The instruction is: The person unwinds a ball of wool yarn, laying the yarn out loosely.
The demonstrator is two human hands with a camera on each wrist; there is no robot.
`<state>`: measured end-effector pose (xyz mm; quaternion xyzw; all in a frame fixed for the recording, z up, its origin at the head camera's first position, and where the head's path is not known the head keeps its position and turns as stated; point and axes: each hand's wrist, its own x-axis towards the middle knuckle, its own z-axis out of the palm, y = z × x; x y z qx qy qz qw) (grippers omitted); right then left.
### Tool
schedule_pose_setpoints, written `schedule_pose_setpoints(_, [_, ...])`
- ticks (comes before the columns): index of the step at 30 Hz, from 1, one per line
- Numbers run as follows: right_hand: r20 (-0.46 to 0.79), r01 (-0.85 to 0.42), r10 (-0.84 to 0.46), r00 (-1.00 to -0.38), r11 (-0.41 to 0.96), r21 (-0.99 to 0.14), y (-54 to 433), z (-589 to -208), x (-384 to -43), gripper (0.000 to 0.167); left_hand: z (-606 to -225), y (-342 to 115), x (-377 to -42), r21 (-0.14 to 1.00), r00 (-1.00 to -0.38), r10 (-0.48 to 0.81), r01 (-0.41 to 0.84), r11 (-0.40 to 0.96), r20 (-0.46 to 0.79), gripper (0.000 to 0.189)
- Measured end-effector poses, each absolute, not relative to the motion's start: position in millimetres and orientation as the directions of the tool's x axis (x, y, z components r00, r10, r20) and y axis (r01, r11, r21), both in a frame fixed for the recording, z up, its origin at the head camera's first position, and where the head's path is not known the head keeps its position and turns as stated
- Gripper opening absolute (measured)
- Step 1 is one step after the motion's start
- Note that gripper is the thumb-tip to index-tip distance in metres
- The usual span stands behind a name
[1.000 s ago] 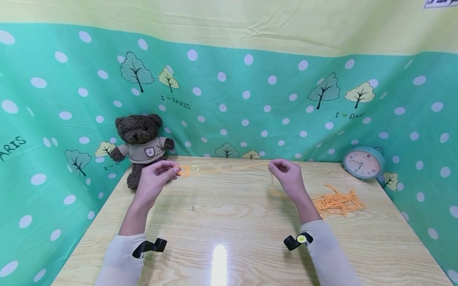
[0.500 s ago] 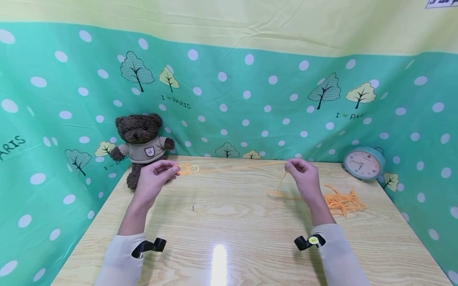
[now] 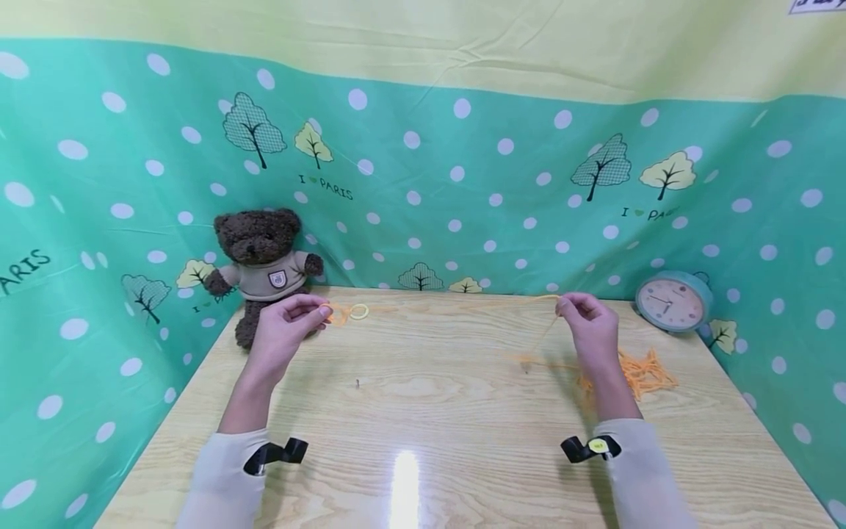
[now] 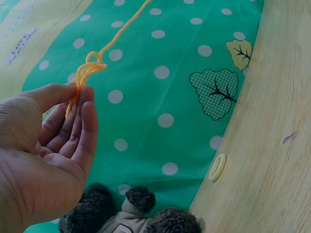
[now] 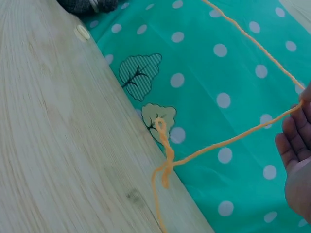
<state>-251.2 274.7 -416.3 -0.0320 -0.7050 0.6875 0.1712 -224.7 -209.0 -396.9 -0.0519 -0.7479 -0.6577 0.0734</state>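
My left hand (image 3: 286,334) is raised in front of the teddy bear. Between thumb and fingertips it pinches a looped bunch of orange yarn (image 4: 86,73), short ends poking out below. From that bunch a strand runs rightward to my right hand (image 3: 590,330), which pinches the yarn at the clock's left. Past the right fingers the strand (image 5: 243,138) slants down to a small looped tangle (image 5: 167,150), and a tail trails from there. A pale yellow ring (image 4: 218,167) lies at the table's back edge, overlapping the yarn loops in the head view.
A heap of orange yarn (image 3: 646,376) lies behind the right wrist. The brown teddy bear (image 3: 261,239) sits at the back left, and a round teal clock (image 3: 670,301) stands at the back right. Green dotted cloth (image 3: 436,198) hangs behind the wooden table (image 3: 423,411).
My right hand has moved rightward, away from the left, with the strand running through or held in its fingers. The small tangle below has shifted slightly right. The left hand stays in place.
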Motion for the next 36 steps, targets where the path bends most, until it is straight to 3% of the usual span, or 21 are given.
schedule_pose_setpoints(30, [0.088,-0.070,0.485,-0.870,0.055,-0.996,363,-414,-232,0.023,-400,-211,-227,0.978,-0.985,-0.002,0.170,0.117,0.172,0.022])
schedule_pose_setpoints(36, [0.069,-0.035,0.516,-0.854,0.077,-0.996,378,-415,-227,0.029,-401,-211,-227,0.976,-0.983,0.016,0.186,0.112,0.185,0.033])
